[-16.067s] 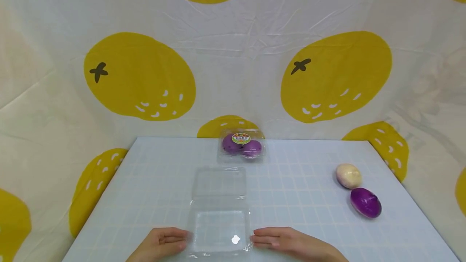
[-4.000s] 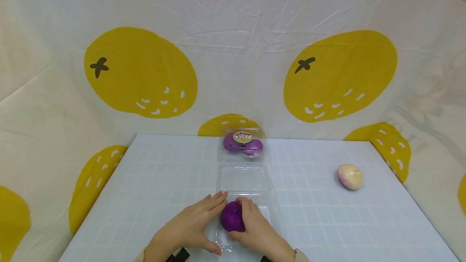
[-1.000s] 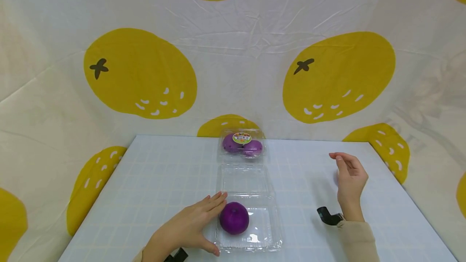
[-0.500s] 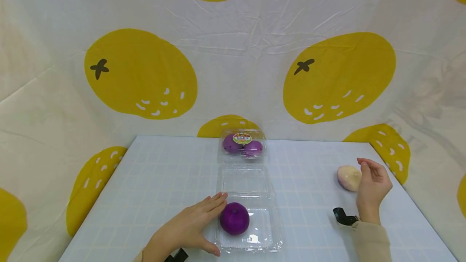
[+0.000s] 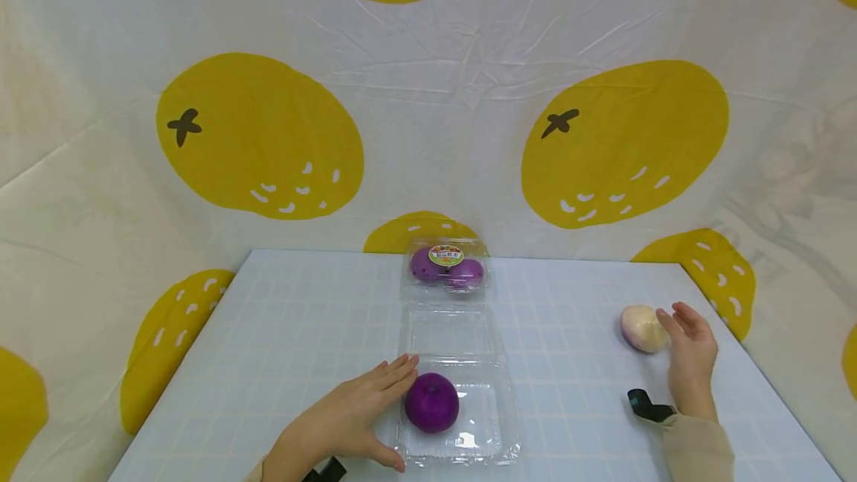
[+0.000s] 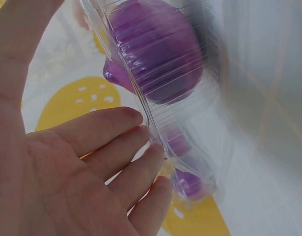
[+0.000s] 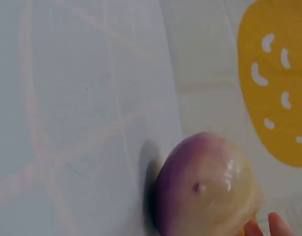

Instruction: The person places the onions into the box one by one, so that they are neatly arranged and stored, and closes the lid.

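Observation:
My left hand [image 5: 351, 416] lies with fingers spread along the left edge of a hinged clear plastic box [image 5: 485, 411], whose lid [image 5: 448, 329] is folded back. In the left wrist view, straight fingertips touch the rim. Inside the box's left half sits a round, purple, onion-like vegetable [image 5: 431, 402]; its pointed tip shows in the left wrist view. A cream, turnip-like vegetable [image 5: 643, 329], flushed purple on one side, lies on the table at the right. My right hand [image 5: 694, 363] is at its right side, fingers loosely bent and thumb beside it, holding nothing.
Behind the lid stands another clear box [image 5: 482, 250], closed and labelled, with two purple vegetables [image 5: 465, 272] inside. A pale checked cloth covers the table [image 5: 301, 318]. A fabric backdrop [image 5: 442, 132] printed with yellow fruit rises behind.
The purple vegetable came from the right into the box, released by my right hand. That hand then moved right, past the cream vegetable, and now drops beside it. My left hand stays put.

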The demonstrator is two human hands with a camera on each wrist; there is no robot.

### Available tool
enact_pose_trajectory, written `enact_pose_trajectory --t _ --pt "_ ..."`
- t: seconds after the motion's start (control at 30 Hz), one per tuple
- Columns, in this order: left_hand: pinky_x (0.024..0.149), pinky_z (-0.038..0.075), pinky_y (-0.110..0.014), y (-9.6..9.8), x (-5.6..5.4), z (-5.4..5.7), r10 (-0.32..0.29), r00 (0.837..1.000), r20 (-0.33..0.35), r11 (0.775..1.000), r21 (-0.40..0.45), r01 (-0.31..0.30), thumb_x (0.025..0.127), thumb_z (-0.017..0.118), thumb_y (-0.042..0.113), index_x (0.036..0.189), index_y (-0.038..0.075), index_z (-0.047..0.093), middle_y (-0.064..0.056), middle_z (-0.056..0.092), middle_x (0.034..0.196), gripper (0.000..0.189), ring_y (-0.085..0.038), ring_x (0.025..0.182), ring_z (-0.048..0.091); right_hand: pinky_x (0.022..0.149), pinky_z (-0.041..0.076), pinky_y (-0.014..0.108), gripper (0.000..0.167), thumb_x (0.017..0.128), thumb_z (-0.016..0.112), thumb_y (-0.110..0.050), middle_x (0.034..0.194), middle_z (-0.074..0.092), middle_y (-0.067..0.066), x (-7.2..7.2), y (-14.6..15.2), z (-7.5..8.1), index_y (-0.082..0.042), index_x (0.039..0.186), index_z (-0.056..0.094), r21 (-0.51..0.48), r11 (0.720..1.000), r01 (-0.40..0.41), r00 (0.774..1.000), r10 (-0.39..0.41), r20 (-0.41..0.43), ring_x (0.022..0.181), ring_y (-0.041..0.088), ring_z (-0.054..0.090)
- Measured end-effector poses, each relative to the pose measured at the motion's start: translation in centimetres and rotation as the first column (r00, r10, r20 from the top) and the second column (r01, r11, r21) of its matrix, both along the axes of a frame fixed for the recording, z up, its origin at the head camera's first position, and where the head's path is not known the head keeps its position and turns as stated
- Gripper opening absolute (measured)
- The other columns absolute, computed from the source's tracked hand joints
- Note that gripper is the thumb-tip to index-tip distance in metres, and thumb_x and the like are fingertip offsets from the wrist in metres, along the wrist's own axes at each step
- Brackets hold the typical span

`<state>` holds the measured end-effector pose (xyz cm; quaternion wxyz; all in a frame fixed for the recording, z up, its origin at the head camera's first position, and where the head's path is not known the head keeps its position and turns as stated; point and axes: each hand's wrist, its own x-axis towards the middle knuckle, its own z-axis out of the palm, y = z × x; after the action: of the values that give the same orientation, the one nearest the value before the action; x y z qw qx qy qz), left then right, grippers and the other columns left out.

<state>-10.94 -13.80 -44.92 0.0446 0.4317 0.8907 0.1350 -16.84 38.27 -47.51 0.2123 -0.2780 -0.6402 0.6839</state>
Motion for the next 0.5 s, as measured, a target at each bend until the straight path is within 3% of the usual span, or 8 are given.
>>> enact_pose_trajectory --t 0.13,0.2,0.4,0.5 --pt "0.115 0.031 -0.046 0.0 0.0 0.1 0.003 1.0 0.01 1.0 -0.002 -0.003 0.072 0.072 0.071 0.15 0.0 0.04 -0.011 0.024 0.162 0.11 -0.027 0.148 0.026 0.122 0.006 0.029 0.083 0.095 0.067 -0.037 0.164 0.019 -0.001 0.3 0.8 -0.8 -0.015 0.159 0.019 0.082 0.978 -0.193 0.977 0.184 0.112 0.151 0.015 0.009" --pt "0.116 0.031 -0.046 0.0 0.0 0.1 0.007 1.0 0.015 1.0 -0.003 -0.007 0.071 0.072 0.071 0.15 0.0 0.04 -0.011 0.024 0.162 0.11 -0.027 0.148 0.025 0.122 0.002 0.03 0.088 0.095 0.068 -0.034 0.166 0.012 0.001 0.5 1.2 -1.3 -0.013 0.16 0.012 0.093 0.958 -0.272 0.958 0.259 0.126 0.152 0.016 0.005" --pt "0.116 0.031 -0.046 0.0 0.1 0.1 0.013 1.0 0.014 1.0 0.0 -0.013 0.072 0.071 0.071 0.15 0.0 0.04 -0.009 0.022 0.163 0.11 -0.027 0.148 0.025 0.121 -0.003 0.035 0.1 0.093 0.072 -0.028 0.166 -0.005 0.006 0.6 2.1 -2.5 -0.017 0.16 -0.001 0.083 0.905 -0.417 0.897 0.395 0.199 0.152 0.02 -0.002" --pt "0.116 0.031 -0.046 0.0 0.1 0.1 0.01 1.0 0.01 1.0 0.004 -0.01 0.072 0.071 0.071 0.15 0.0 0.04 -0.009 0.022 0.163 0.11 -0.027 0.148 0.025 0.121 0.003 0.028 0.101 0.092 0.073 -0.022 0.166 -0.004 0.009 0.6 2.1 -2.9 -0.017 0.161 -0.001 0.097 0.897 -0.432 0.893 0.41 0.188 0.15 0.013 0.007"
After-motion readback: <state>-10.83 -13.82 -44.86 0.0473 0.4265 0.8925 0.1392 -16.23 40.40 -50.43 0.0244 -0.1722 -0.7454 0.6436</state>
